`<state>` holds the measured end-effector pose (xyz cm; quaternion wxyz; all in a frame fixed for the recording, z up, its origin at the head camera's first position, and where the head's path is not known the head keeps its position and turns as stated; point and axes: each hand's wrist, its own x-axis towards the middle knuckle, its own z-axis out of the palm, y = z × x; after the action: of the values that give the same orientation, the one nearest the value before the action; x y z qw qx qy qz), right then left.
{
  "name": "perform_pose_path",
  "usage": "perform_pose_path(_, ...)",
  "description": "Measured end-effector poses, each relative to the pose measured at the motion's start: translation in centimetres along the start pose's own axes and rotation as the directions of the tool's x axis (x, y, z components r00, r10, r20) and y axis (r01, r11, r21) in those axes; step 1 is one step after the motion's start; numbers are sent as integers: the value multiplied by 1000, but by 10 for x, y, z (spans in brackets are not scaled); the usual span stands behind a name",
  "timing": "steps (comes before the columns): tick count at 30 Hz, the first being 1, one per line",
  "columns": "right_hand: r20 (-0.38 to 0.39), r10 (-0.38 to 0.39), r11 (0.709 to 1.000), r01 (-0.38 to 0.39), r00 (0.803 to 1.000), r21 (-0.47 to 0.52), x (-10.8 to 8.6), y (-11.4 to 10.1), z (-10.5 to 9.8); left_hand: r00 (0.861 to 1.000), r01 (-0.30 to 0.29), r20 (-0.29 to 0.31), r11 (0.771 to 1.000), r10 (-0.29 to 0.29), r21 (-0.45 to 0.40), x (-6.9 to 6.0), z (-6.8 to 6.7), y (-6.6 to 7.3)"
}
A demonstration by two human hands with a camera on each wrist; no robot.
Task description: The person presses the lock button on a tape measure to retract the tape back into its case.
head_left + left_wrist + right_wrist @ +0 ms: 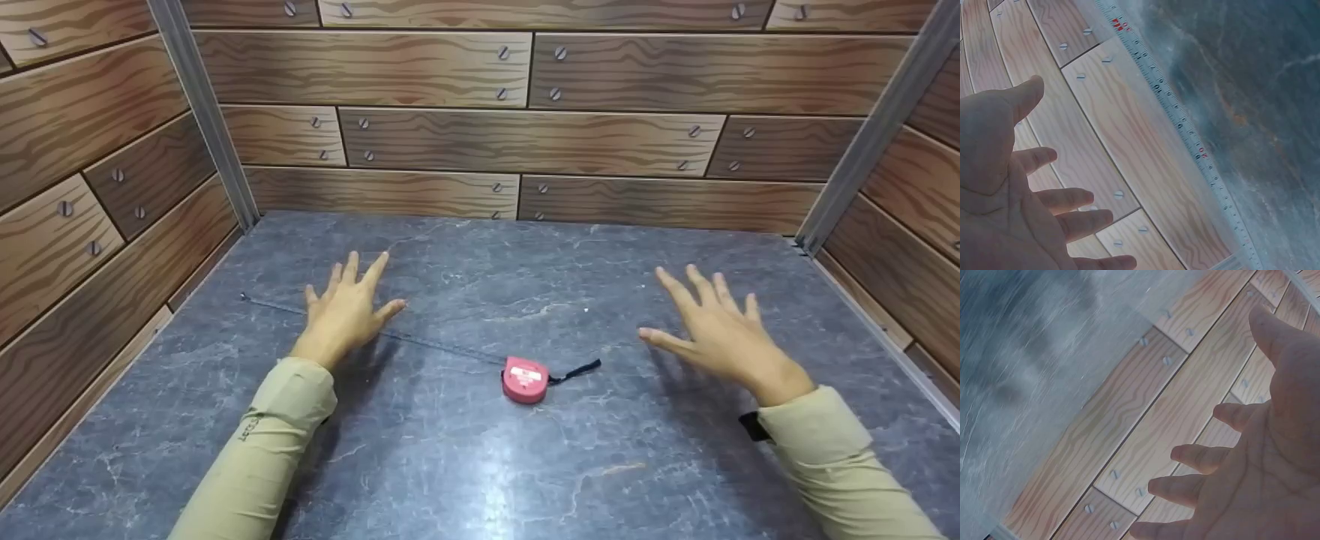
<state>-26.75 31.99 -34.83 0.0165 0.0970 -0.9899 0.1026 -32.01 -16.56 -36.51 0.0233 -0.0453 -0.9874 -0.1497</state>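
A red tape measure (525,381) lies on the grey marbled tabletop (450,465), a black strap (576,372) trailing from its right side. Its blade (442,346) is drawn out toward the left and ends in a small hook. Over part of that blade hovers my left hand (341,315), fingers spread and holding nothing. In the left wrist view the numbered blade (1157,88) runs past my left hand (1033,197) without contact. My right hand (724,330) is held above the right side of the table, fingers spread, palm empty in the right wrist view.
Wood-plank patterned panels (427,139) enclose the table at the back and both sides. Grey metal posts stand at the back left corner (210,112) and the back right corner (862,142).
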Motion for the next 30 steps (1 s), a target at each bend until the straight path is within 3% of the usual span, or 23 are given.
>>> perform_pose_path(8,-44,-120,993,119,992,-16,-3,-32,8,999,15,31,1000,-14,-16,1,2,-7)
perform_pose_path(16,-35,-265,964,263,964,-44,0,-63,21,998,26,60,1000,-27,16,3,4,-23)
perform_pose_path(20,-5,-334,942,334,943,-40,2,-74,27,996,47,77,999,-48,15,4,3,-33)
perform_pose_path(26,19,-459,888,459,888,20,9,-88,38,993,80,83,997,-80,-2,5,1,-54)
perform_pose_path(30,55,-490,872,488,870,39,12,-97,45,987,123,108,992,-122,-3,6,-1,-67)
